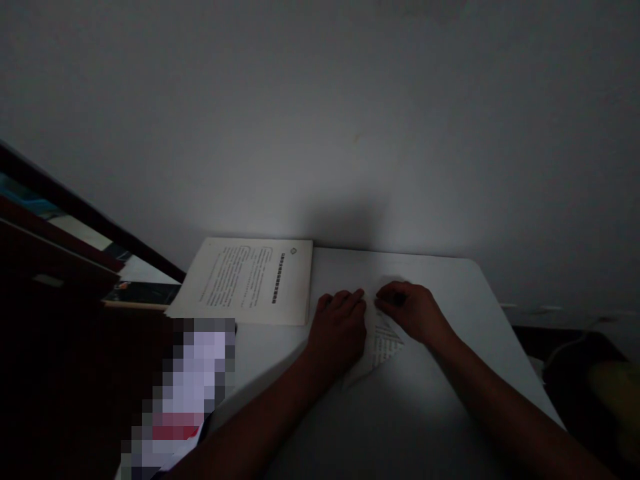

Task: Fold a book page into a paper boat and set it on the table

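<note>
A small folded sheet of printed paper (386, 345) lies on the white table (310, 427), with a slanted edge and a pointed corner towards the right. My left hand (339, 331) rests over its left part, fingers bent and pressed down near its far edge. Thumb and fingers of my right hand (413, 310) are pinched together at the paper's far end, close to the left fingertips. Much of the sheet's left side is hidden beneath my left hand. The light is dim, so the fold lines are hard to make out.
A stack of printed pages or a book (250, 280) lies at the table's back left. Nearer, a pixelated bright screen-like object (193, 380) sits at the left edge. A grey wall (320, 133) rises behind the table. Dark furniture (50, 267) stands on the left.
</note>
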Motion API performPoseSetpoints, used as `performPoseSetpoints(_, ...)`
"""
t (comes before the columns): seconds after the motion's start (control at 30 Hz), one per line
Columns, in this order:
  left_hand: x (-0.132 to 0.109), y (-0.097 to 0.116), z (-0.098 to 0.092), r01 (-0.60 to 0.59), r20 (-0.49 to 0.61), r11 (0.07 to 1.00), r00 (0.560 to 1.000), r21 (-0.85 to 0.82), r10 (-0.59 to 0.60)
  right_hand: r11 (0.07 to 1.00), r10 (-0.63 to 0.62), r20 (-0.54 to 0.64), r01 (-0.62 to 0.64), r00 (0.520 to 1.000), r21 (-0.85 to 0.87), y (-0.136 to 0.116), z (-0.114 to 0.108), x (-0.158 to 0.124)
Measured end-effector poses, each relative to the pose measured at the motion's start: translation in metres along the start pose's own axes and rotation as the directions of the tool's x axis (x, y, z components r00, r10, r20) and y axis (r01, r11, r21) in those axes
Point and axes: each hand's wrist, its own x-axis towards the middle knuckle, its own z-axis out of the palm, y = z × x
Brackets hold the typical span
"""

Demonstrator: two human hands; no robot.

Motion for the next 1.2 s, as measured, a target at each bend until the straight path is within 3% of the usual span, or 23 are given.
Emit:
performPoseSetpoints(0.53, -0.001, 0.0, 0.003, -0.004, -0.019, 1.0, 1.0, -0.004, 0.004, 0.997, 0.009, -0.022, -0.011, 1.0, -0.077, -0.018, 0.012, 0.031)
performPoseSetpoints(1.2, 0.0, -0.001, 0.002, -0.017, -0.013, 1.0, 1.0, 0.01, 0.017, 0.984, 0.03, -0.081, -0.044, 0.996, -0.175, -0.019, 0.014, 0.028)
